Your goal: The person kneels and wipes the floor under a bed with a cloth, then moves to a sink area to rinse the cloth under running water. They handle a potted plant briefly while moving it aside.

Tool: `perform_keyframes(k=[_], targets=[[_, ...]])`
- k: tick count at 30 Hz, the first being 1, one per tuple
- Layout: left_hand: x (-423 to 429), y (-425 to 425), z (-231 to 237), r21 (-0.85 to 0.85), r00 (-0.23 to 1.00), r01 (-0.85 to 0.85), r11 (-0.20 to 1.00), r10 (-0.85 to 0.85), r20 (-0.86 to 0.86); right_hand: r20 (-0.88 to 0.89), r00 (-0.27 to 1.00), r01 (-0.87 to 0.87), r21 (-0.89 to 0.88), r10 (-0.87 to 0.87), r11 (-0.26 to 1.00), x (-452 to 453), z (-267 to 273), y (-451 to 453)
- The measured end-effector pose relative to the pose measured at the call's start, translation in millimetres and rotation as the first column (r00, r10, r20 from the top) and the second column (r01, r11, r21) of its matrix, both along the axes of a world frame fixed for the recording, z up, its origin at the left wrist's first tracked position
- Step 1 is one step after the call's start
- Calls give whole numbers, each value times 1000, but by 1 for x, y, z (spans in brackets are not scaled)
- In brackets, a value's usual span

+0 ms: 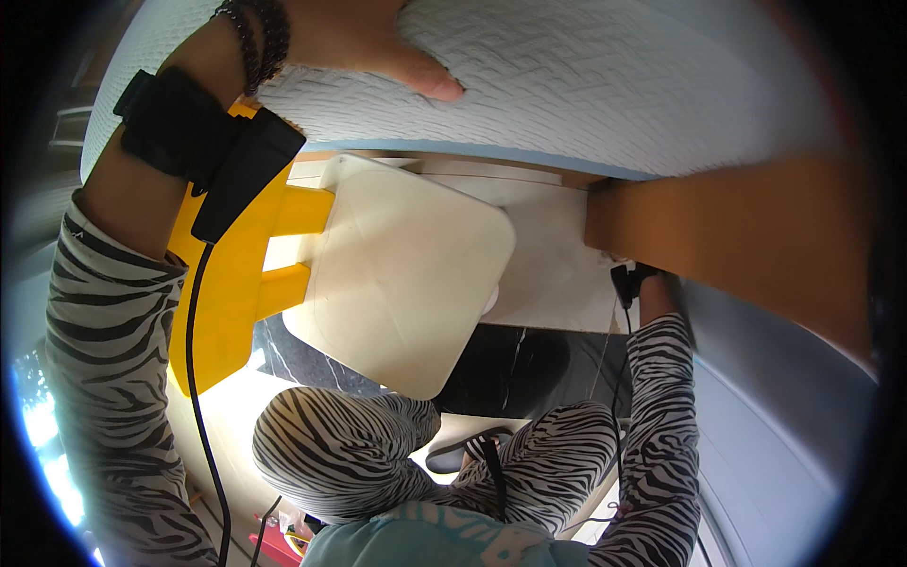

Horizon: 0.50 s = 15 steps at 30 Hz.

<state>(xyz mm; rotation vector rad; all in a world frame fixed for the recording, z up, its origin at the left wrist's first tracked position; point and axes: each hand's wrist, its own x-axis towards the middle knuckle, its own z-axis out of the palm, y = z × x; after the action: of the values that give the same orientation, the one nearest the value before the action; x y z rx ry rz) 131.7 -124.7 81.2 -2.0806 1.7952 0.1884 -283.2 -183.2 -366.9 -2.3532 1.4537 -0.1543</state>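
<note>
My left hand (368,42) rests on a white textured mattress or bed cover (567,85) at the top, its thumb spread from the palm; the other fingers are cut off by the frame. My right arm reaches down at the right, beside a brown wooden bed post or panel (737,241). That panel hides nearly all of my right hand, so what it touches cannot be seen. Black devices are strapped to both wrists, each with a cable. Before me stands a small chair with a cream seat (411,276) and a yellow backrest (227,298).
Below the bed's edge lies pale flooring (545,283) with a black marbled strip (524,368). A grey-blue panelled surface (765,425) stands at the right. My bent knees and a dark sandal (446,459) are low in view. A red item (273,549) lies at the bottom left.
</note>
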Motion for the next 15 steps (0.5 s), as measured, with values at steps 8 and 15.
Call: perform_keyframes(k=[8,15], targets=[[-3,-13,-7,19,999,0,1000,1,-33,75,997,-7,200,-9,980,18,-12,-20],[0,2,-21,-128,998,60,990,-56,31,238,969,-7,278,-61,961,19,-19,10]])
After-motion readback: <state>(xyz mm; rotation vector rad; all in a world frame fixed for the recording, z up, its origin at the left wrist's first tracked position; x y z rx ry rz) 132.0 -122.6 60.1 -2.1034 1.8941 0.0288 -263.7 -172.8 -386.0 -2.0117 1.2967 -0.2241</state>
